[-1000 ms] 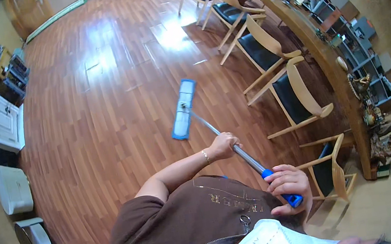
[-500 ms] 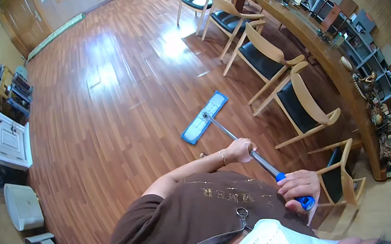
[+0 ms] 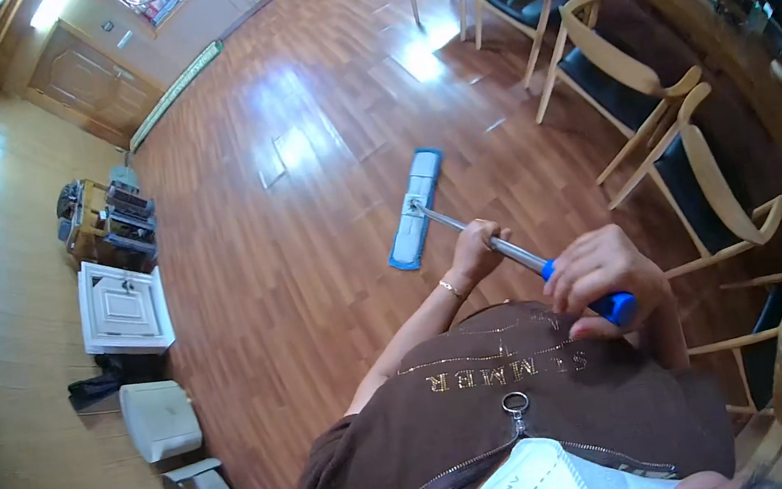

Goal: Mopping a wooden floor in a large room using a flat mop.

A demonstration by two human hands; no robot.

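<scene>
Flat mop [image 3: 408,239]: its head is ahead of the left grip and somewhat to its left, by my eye resting flat, the long side pointing roughly away from the body.
Left grip [image 3: 479,250]: wrapped around the shiny metal pole [image 3: 521,256], bracelet [image 3: 450,289] at the wrist.
Right grip [image 3: 603,271]: curled around the blue handle [image 3: 617,309], its rounded end poking out toward the body.
Good mopping: I'd let the left grip guide low on the pole while the right steers the top; even pressure should hold the whole pad down, and turning the head before the chair legs should avoid knocks.
Mop head: a slim rectangle, pale smooth-looking plate over a darker blue, seemingly fuzzy pad.
Floor [image 3: 257,295]: reddish-brown wood-look planks ahead of both grips, glossy with glare farther out.
Chairs [image 3: 698,199]: right of the right grip, curved pale wood, dark padded seats.
Tabletop [image 3: 728,27]: beyond those chairs, brown wood, long.
Cabinet [image 3: 123,310]: well left of the left grip, white, panelled.
</scene>
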